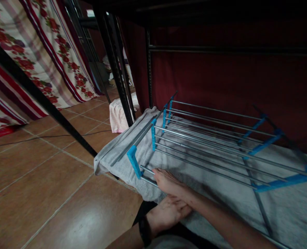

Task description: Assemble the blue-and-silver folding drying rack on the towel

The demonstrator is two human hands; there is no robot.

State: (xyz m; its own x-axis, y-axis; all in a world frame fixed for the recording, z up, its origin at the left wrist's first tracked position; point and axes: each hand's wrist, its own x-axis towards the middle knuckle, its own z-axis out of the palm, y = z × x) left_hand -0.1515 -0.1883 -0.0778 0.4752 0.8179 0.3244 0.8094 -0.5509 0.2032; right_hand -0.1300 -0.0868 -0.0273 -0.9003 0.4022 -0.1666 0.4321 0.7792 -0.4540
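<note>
A folded drying rack [207, 138] of thin metal rods and blue plastic joints lies flat on a grey towel [285, 207] spread over a low bunk. My right hand [169, 182] reaches in from the lower right, its fingers curled over the nearest rod close to the front-left blue corner piece [133, 159]. My left hand [167, 211], with a black band [144, 231] on the wrist, sits just below it at the towel's front edge. Its fingers are hidden under my right forearm.
A black metal bunk frame [114, 62] rises at the left, and one slanted bar [39, 93] crosses the brown tiled floor [39, 193]. Floral curtains [39, 45] hang at the far left. A dark red cloth [220, 79] backs the bunk. A pale checked cloth [118, 116] hangs behind the post.
</note>
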